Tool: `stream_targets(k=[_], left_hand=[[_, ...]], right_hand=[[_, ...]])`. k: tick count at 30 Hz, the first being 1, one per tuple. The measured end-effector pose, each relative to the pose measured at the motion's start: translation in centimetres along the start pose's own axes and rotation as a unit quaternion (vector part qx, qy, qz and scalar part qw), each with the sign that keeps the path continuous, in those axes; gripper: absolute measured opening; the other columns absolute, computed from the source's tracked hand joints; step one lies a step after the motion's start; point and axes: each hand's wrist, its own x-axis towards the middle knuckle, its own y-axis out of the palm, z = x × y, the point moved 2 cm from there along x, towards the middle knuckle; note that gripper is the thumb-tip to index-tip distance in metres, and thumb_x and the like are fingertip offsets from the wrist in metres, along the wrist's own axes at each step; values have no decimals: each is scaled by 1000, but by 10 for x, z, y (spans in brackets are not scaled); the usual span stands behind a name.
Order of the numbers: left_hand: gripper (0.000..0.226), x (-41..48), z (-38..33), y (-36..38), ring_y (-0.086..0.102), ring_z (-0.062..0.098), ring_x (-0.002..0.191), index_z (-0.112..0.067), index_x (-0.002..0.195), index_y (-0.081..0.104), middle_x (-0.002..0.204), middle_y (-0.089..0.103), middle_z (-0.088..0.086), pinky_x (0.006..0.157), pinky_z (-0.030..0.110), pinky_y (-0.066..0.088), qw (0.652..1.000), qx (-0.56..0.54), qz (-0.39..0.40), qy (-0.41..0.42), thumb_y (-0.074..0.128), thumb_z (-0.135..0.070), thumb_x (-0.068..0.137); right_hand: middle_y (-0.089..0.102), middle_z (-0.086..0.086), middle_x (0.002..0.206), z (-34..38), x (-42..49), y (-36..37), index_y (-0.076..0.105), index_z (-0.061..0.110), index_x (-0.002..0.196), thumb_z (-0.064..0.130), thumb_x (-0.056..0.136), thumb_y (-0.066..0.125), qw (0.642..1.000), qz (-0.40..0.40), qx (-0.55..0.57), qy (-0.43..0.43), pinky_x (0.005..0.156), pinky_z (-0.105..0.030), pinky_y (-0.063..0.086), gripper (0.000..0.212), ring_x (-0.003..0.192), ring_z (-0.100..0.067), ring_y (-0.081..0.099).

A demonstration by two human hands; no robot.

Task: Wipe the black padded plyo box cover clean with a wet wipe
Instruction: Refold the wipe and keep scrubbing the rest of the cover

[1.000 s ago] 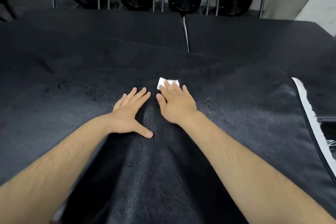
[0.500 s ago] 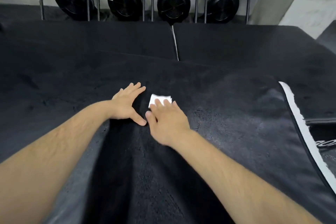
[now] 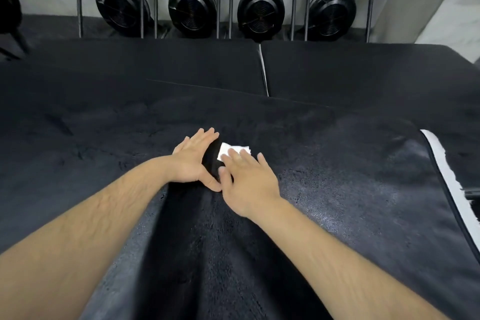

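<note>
Change: the right hand (image 3: 246, 184) has drawn the small white folded wet wipe (image 3: 233, 149) back toward the person and closer to the left hand (image 3: 193, 161). The two thumbs were apart a second ago and now touch.
Landmark: the white border strip (image 3: 446, 176) runs down the right edge of the black padded plyo box cover (image 3: 337, 189).
Wipe: it lies flat on the cover, well to the left of the strip, with its far edge showing beyond the right fingertips.
Right hand: it is released, not clenched. Straight fingers press down on the wipe with nothing curled round it.
Left hand: farther from the strip than the wipe, it lies flat on the cover with fingers straight, grasping nothing. It is probably bracing the fabric.
Surface: toward the strip the nap shows a greyer sheen. A darker band runs between the forearms.
Meaning: the sheen is likely ground already wiped, so the stroke is working away from the strip toward the darker band. The task looks partway done.
Next: the left hand sits in the wipe's path and will probably need to shift aside.
Background: four black round fan housings (image 3: 192, 10) hang behind grey bars, beyond the cover.
</note>
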Motion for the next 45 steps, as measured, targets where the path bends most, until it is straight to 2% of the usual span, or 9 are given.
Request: stream_targets(k=[4, 9, 16, 23, 26, 31, 35, 39, 45], left_hand=[[144, 4, 7, 1, -33, 4, 143, -43, 156, -7, 158, -24, -27, 122, 39, -13, 1000, 7, 17, -20, 88, -64, 49], [144, 4, -1, -12, -26, 2, 146, -36, 156, -13, 160, -23, -23, 124, 38, -6, 993, 104, 54, -20, 81, -72, 53], [134, -7, -15, -8, -30, -7, 126, -40, 155, -11, 144, -27, -33, 117, 31, -15, 998, 37, 41, -22, 88, -51, 65], [140, -2, -7, -6, -35, -10, 127, -40, 156, -8, 155, -25, -29, 112, 27, -19, 999, 17, 33, -13, 90, -55, 58], [141, -4, -8, -7, -35, -10, 127, -41, 157, -8, 157, -23, -29, 112, 27, -19, 1000, 4, 24, -20, 90, -54, 57], [139, -4, -7, -5, -35, -11, 128, -40, 157, -7, 156, -24, -29, 111, 25, -21, 1000, 8, 18, -8, 90, -54, 57], [139, -4, -8, -6, -36, -9, 128, -40, 156, -8, 155, -25, -29, 113, 28, -20, 1000, 7, 19, -4, 90, -53, 58], [142, -1, -7, -5, -37, -9, 128, -40, 157, -8, 155, -25, -29, 111, 27, -21, 1000, 12, 19, -6, 90, -54, 55], [142, 2, -4, -3, -40, -7, 131, -44, 155, -9, 154, -28, -30, 111, 27, -23, 1000, 9, 22, -5, 89, -58, 53]], right_hand=[[15, 6, 167, -28, 50, -9, 27, 25, 157, 41, 107, 13, 999, 9, 14, 45, 125, -46, -1, 54, 153, -16, 8], [22, 2, 165, -2, 16, 1, 30, 19, 156, 43, 106, 12, 1000, 0, -14, 16, 125, -46, 4, 58, 151, -23, 15], [22, 1, 164, -61, 78, -26, 30, 19, 155, 40, 106, 17, 996, 13, -19, 88, 124, -47, 6, 55, 148, -26, 20], [11, 7, 168, -39, 91, -15, 19, 24, 159, 37, 107, 15, 999, 31, -11, 6, 125, -46, 1, 54, 154, -20, 5], [16, 4, 166, -39, 116, -30, 25, 23, 157, 33, 106, 14, 998, 63, 0, 24, 125, -48, 4, 54, 152, -22, 10], [19, 5, 166, -41, 72, -16, 26, 22, 158, 38, 106, 19, 998, -1, -39, 39, 124, -43, 11, 54, 150, -20, 19], [26, -2, 163, -71, 107, -44, 34, 19, 152, 32, 106, 15, 993, 25, 31, 115, 123, -45, 13, 52, 149, -27, 22], [40, -8, 151, -47, 90, -48, 48, 15, 139, 34, 106, 16, 996, 31, 51, 73, 117, -44, 23, 50, 138, -35, 34], [20, -10, 166, -75, 127, -55, 21, 23, 159, 30, 104, 6, 984, 77, 90, 136, 125, -44, 1, 58, 151, -30, 20]])
